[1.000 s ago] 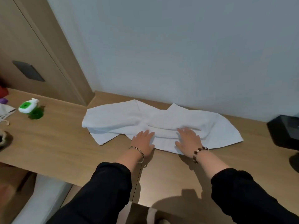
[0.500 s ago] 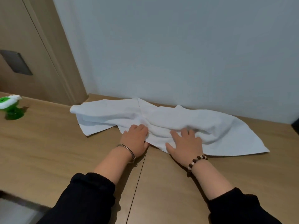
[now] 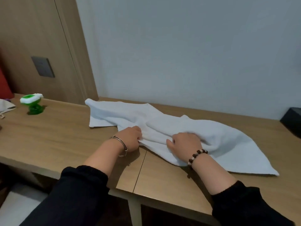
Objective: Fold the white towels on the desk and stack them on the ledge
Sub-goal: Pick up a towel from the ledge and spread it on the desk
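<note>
wooden desk (image 3: pixel 53 136), white towel (image 3: pixel 219 139), green bottle (image 3: pixel 33 103)

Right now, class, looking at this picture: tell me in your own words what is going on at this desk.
A person is working on a white towel that lies rumpled across the wooden desk, not yet neatly folded. The left hand, wearing a metal bangle, pinches the towel's near edge with curled fingers. The right hand, wearing a beaded bracelet, sits on the cloth beside it; its fingers are blurred, so its grip is unclear.
</note>
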